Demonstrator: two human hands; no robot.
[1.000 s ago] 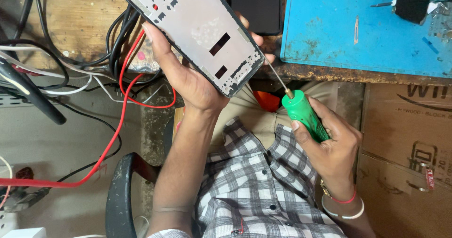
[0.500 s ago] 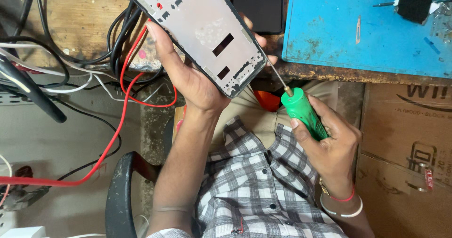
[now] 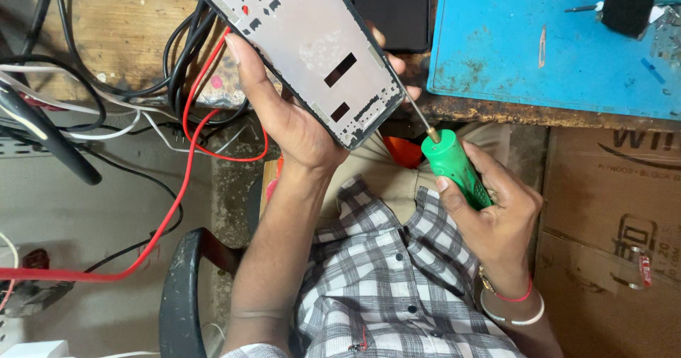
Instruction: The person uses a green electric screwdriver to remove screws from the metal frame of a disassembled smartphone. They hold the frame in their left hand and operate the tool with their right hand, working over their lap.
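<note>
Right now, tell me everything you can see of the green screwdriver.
The screwdriver has a bright green plastic-looking handle, ridged toward the rear, with a brass-coloured collar and a thin metal shaft. It lies tilted, the shaft pointing up and left. The right hand is wrapped around the handle, thumb along its side. The tip meets the lower right edge of the grey phone frame, which the left hand holds; the exact contact point is too small to tell.
</note>
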